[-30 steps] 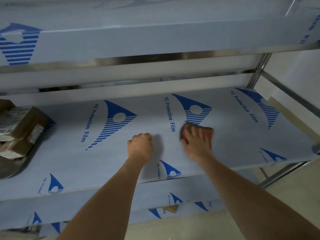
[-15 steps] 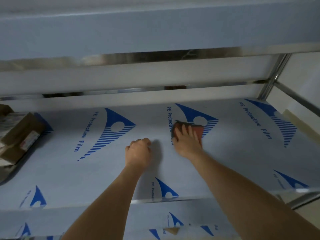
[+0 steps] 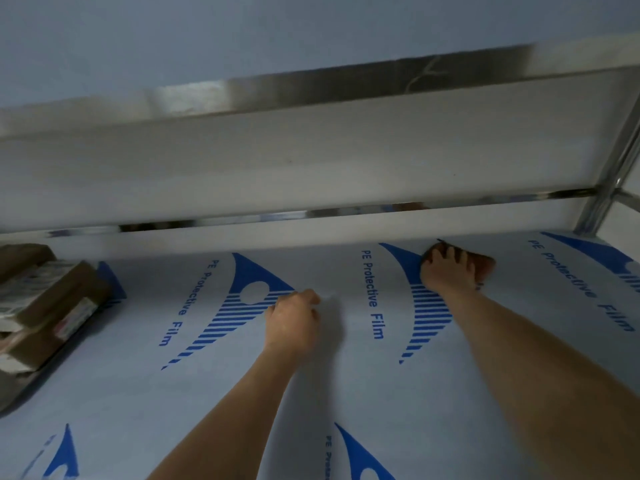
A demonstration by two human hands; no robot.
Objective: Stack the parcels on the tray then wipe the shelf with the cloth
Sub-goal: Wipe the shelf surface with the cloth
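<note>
Since half a second ago the right hand (image 3: 450,268) has slid the cloth (image 3: 483,263) farther back along the shelf (image 3: 138,393), from the middle of the blue printed triangle to its far tip, close under the rear rail (image 3: 311,216). Over the same span the left hand (image 3: 292,323) has kept its place on the film.

Head view: the right hand lies flat on the reddish-brown cloth, fingers spread and straight, pressing it down against the shelf. Only the edges of the cloth show, past the fingertips and to the right of the hand; the rest is hidden beneath the palm. Left of the cloth and nearer the camera, the left hand is curled into a fist that holds nothing, its knuckles resting on the shelf at the edge of another blue triangle. Both forearms reach in bare from the lower edge of the frame.

Well to the left of the cloth, at the frame's edge, brown parcels (image 3: 45,306) with white labels sit stacked on a grey tray (image 3: 14,393), of which only a rim shows. Pale film printed "PE Protective Film" covers the shelf. Right of the cloth, a shiny metal post (image 3: 609,188) rises at the back corner. Above the cloth, the upper shelf (image 3: 311,46) fills the top of the frame, blurred.
</note>
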